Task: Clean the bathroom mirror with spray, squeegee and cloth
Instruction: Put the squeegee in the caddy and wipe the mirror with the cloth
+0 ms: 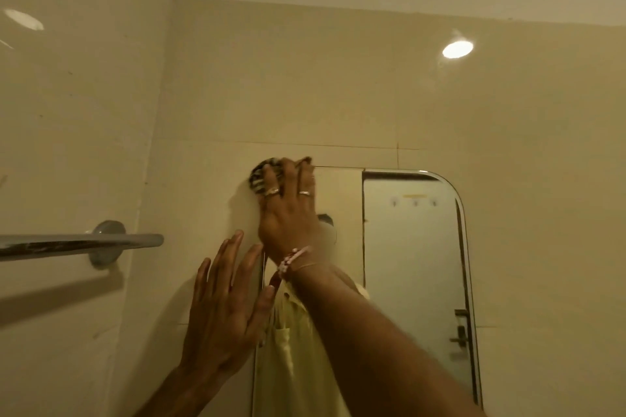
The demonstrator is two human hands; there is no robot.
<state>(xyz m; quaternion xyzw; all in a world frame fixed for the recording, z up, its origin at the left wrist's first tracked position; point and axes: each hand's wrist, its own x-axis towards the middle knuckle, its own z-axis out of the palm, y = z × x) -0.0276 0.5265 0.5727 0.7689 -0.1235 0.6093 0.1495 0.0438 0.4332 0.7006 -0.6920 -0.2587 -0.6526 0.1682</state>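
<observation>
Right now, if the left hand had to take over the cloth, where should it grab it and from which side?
Best guess: grip the bunched striped cloth at its exposed left lobe, coming from the left and below. The right hand covers its right part, pressing it at the mirror's top left corner, and the open left hand rests just below on that side.

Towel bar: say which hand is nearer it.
Left. The left hand lies flat on the wall just right of the towel bar; the right hand is farther right, at the mirror's top corner.

Chrome towel bar (pixel 81 242) on left wall (pixel 67 129).
</observation>
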